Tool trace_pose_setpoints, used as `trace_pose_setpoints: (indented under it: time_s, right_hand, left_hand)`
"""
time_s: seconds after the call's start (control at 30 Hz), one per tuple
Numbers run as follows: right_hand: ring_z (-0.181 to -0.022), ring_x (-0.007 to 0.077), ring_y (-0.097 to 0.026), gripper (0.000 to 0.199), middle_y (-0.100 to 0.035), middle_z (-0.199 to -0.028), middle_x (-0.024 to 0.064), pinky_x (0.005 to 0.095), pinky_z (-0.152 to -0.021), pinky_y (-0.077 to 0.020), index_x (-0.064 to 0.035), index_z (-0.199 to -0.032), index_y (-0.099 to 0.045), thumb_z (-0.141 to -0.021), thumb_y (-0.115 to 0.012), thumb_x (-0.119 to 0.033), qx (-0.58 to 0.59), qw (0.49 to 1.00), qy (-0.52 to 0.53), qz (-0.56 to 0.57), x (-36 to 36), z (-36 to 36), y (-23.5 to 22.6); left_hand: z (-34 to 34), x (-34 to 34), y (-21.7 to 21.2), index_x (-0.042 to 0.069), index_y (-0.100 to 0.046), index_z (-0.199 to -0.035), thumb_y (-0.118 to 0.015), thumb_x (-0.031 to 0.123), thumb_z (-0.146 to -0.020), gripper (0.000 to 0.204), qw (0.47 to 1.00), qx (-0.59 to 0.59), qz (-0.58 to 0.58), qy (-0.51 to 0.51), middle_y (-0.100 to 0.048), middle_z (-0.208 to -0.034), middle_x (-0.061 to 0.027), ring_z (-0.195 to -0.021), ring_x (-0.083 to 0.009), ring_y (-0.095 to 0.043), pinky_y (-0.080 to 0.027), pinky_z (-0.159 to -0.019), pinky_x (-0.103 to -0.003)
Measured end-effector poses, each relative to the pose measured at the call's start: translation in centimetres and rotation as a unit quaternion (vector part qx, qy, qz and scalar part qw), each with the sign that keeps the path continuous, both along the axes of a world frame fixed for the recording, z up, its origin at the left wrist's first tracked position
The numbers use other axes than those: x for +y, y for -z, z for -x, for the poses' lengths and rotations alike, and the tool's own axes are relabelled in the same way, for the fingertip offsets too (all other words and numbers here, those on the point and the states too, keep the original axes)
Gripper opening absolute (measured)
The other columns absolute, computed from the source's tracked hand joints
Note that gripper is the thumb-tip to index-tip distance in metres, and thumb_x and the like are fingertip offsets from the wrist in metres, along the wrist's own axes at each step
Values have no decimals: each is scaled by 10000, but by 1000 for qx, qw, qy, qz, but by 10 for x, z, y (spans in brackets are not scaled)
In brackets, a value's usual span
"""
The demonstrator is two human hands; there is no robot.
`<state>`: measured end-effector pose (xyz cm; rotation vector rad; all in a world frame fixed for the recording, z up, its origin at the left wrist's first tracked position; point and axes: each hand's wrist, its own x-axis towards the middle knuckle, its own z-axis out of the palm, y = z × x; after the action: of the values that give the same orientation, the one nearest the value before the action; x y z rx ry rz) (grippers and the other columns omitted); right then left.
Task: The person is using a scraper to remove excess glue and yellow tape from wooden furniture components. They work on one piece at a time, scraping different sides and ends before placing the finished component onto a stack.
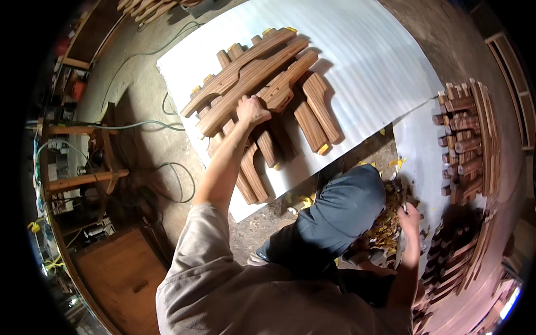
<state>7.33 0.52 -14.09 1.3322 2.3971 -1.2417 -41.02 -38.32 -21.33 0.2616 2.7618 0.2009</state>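
Shaped brown wooden pieces (251, 78), smooth and curved, lie in a crossed stack on a white sheet. My left hand (254, 110) reaches out to the stack, its fingers curled over the edge of a long wooden piece (220, 114). Beside that hand lies a curved piece with small holes (277, 95). Yellow bits show on the ends of several pieces. My right hand (410, 218) is lower, at the right of my bent knee, closed with a small pale thing at its fingertips that I cannot make out.
The white sheet (363, 61) spreads ahead. Yellow and dark scraps (382, 231) litter the floor by my knee. More wooden pieces are stacked at the right (466, 142). On the left, a cable (151, 121) runs past a wooden frame (84, 181) and a brown board (120, 273).
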Motion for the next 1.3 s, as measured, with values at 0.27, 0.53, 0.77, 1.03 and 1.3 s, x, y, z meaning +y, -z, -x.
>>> trace_pose_setpoints:
  time_s: [0.27,0.53,0.77,1.03,1.3]
  right_hand:
    - [-564,27,-378,189,-437,-624,-88,223,-506,-296,-20,-1021,-714,-948,-653,-183,129,984,103,-64,-25,-3,-136]
    - [-642,72,-598,242,-726,-824,67,243,-601,-483,-53,-1057,-742,-821,-777,-95,440,834,47,-329,-63,31,-278]
    - [-635,203,-671,256,-721,-812,143,298,-604,-529,-55,-1038,-739,-810,-785,-163,343,835,127,-412,-34,-83,-258]
    - [-607,275,-659,212,-712,-786,172,319,-617,-522,-16,-959,-745,-779,-758,-125,254,885,289,-260,-29,-147,-205]
    - [-634,227,-695,120,-694,-732,165,321,-597,-519,24,-917,-703,-839,-677,-63,267,871,239,-334,-9,-140,-177]
  left_hand:
    - [-37,86,-163,-12,-505,-1346,-741,124,-600,793,852,-207,-480,35,-649,-1030,-144,-940,-222,-620,-500,-838,-339]
    - [-212,224,-333,-47,-502,-1314,-791,89,-631,753,751,-303,-538,234,-644,-1018,-122,-897,-227,-638,-516,-793,-342]
    - [-376,285,-296,-67,-523,-1129,-799,99,-626,598,717,-344,-480,370,-663,-988,-143,-915,-213,-639,-509,-850,-337]
    - [-444,294,-255,-48,-510,-1105,-776,110,-633,564,798,-211,-350,444,-663,-982,-146,-912,-222,-642,-512,-840,-329]
    - [-433,323,-208,-55,-555,-1089,-798,151,-609,577,711,-439,-406,371,-686,-975,-151,-893,-232,-660,-522,-821,-328]
